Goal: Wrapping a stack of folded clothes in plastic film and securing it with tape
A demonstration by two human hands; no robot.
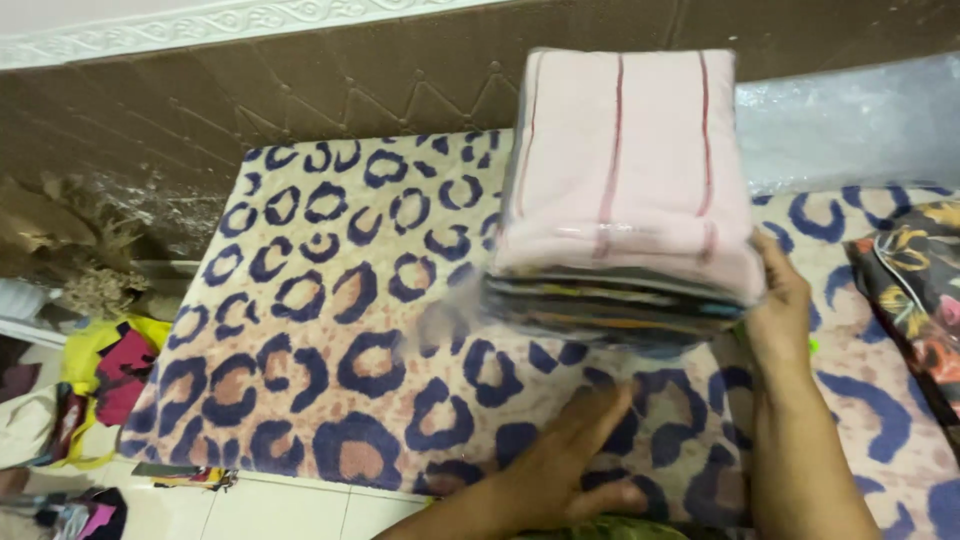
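Overhead, plastic-wrapped stack of folded towels [625,190] against right hand [780,310].

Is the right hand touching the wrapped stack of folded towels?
Touching. The head view shows the right hand pressed against the right edge of the wrapped towel stack, fingers under its corner.
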